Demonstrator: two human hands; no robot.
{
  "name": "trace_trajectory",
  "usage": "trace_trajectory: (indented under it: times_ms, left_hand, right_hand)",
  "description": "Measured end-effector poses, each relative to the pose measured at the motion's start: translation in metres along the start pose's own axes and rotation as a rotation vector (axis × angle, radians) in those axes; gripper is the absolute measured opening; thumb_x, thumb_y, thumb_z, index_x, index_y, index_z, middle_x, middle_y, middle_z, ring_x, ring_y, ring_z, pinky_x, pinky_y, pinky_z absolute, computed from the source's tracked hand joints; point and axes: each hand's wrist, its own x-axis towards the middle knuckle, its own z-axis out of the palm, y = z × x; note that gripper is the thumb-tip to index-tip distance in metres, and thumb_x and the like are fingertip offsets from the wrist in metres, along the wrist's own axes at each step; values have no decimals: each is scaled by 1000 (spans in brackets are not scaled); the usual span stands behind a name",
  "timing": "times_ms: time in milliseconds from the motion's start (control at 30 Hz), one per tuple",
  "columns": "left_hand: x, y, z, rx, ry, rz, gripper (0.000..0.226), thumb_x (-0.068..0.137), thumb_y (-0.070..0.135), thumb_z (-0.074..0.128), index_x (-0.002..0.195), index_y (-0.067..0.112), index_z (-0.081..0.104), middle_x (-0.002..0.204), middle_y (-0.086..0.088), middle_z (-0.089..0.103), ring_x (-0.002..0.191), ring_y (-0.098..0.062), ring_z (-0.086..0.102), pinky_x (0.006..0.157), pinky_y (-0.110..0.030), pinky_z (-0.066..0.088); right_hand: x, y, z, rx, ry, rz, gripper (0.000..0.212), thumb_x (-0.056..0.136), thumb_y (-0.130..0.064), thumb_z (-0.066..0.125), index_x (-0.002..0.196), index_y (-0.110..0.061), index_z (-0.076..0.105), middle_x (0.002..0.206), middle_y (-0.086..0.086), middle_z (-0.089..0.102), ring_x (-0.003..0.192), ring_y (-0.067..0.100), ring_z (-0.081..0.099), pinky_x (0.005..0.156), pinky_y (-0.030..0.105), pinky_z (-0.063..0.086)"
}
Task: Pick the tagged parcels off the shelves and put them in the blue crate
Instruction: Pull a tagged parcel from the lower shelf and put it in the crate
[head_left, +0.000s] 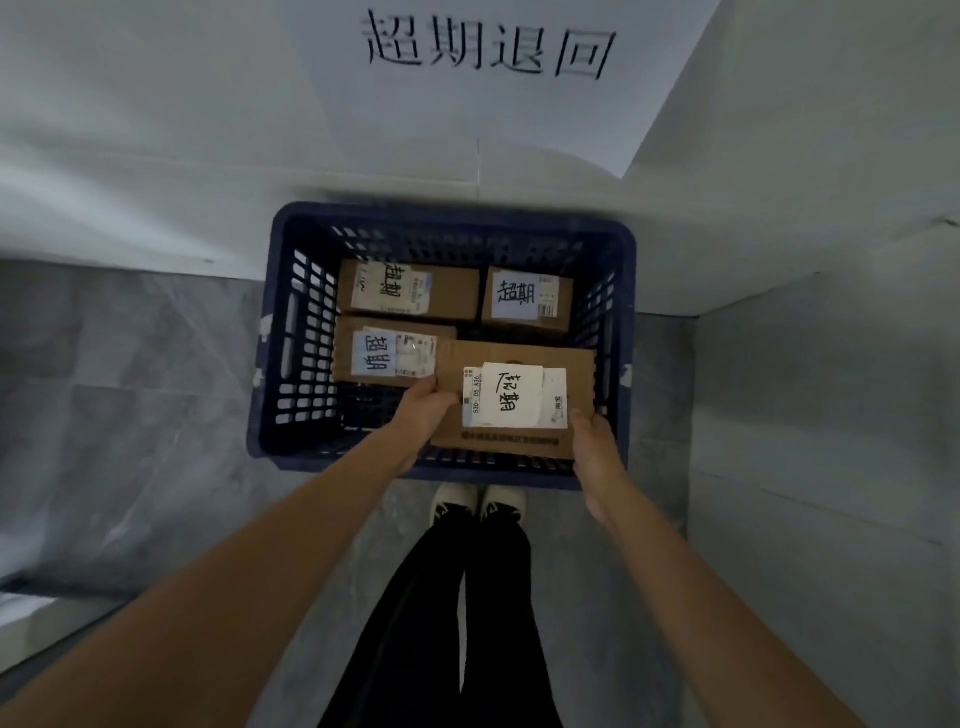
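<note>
The blue crate (280, 332) stands on the floor against the wall, right in front of my feet. Three cardboard parcels with handwritten white tags lie inside: one at the back left (452, 293), one at the back right (566, 299), one at the left middle (345, 348). I hold a fourth tagged parcel (576, 369) flat over the crate's near right part. My left hand (423, 408) grips its near left edge. My right hand (595, 441) grips its near right corner.
A white paper sign (488, 78) with large black characters hangs on the wall above the crate. A white wall or cabinet (831, 415) closes in the right side. Grey tiled floor (130, 389) spreads to the left. My shoes (478, 501) stand just behind the crate.
</note>
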Motion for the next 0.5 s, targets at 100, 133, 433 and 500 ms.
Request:
trace_trajectory:
  times_ms: [100,133,433,500]
  left_hand:
    - [30,-4,5,50,-17,17,40,97,7,48,136,13,52,131,-9,61,118,-28,58,103,-43,47]
    - [40,-4,7,52,-19,18,42,97,7,49,138,13,49,132,-9,60,119,-28,57,103,-41,47]
    - [116,-6,5,-6,-140,16,51,91,5,57,140,15,48,130,-6,62,118,-22,58,104,-36,46]
    - [123,-7,4,-18,-173,-6,54,91,2,55,142,15,45,132,-6,61,119,-21,58,99,-32,47]
  right_hand:
    - [33,5,10,80,-10,75,47,102,-40,36,146,-22,33,125,-2,54,93,9,52,68,22,39]
    - [45,6,13,105,-13,93,49,102,-41,37,147,-22,32,128,-2,53,96,10,52,76,23,41]
    - [122,3,18,263,-71,94,36,99,-43,42,131,-30,53,142,-3,50,119,12,47,116,39,17]
    - [132,4,16,270,-62,106,39,99,-42,41,135,-29,49,144,-2,49,127,14,43,117,39,12]
